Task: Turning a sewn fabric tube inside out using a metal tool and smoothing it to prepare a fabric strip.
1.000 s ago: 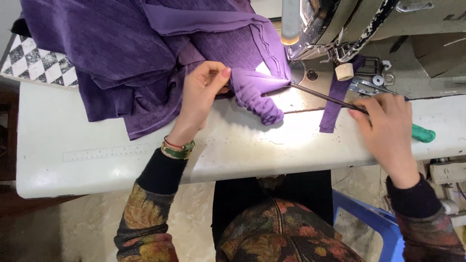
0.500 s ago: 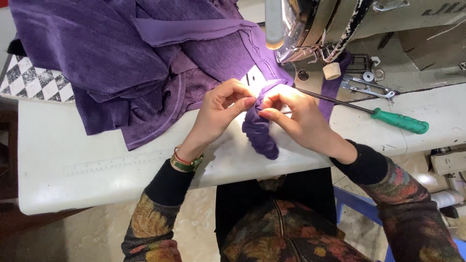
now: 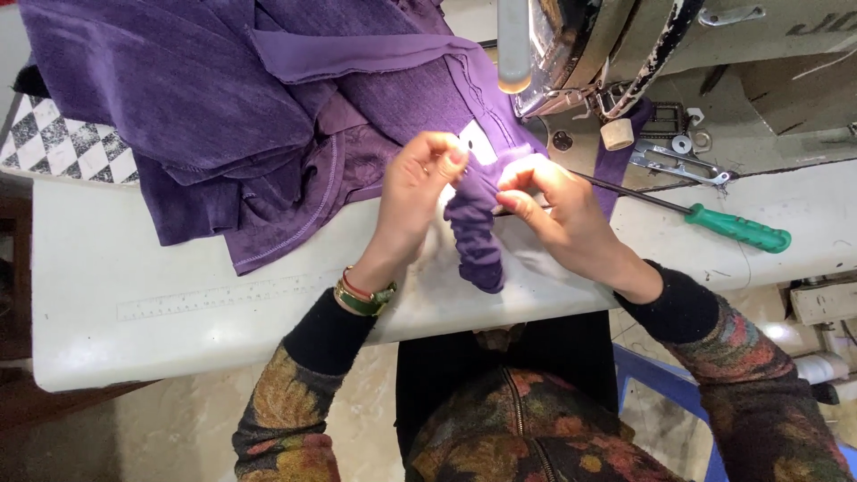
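A bunched strip of purple fabric hangs from both my hands over the front of the white sewing table. My left hand pinches its top from the left. My right hand pinches it from the right, fingers close to the left hand's. The strip runs up into a large heap of purple cloth at the back left. A long screwdriver with a green handle lies on the table just right of my right hand, untouched.
A sewing machine stands at the back right, with metal parts and a small cork-like piece at its base. A black-and-white checkered surface shows at far left. A ruler scale is marked along the table front.
My right hand left the screwdriver on the table and moved left to the fabric strip. Both hands now pinch its top, and the strip hangs lower over the table edge.
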